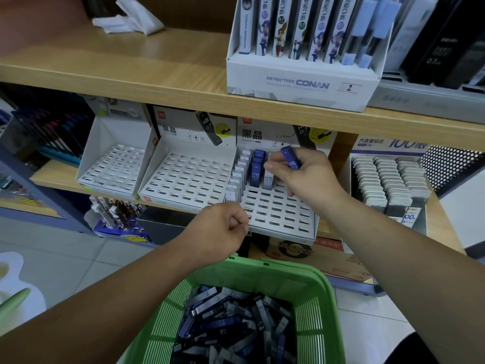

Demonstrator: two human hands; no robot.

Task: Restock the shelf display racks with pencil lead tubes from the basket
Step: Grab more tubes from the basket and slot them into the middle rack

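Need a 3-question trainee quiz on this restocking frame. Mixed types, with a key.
1. True or false: the right hand holds a blue tube above the partly filled rack.
2. The middle rack, just left of that one, is: A) full B) empty C) half full.
3. Fill in: the loose tubes wait in the green ____.

Key: 1 true; 2 B; 3 basket.
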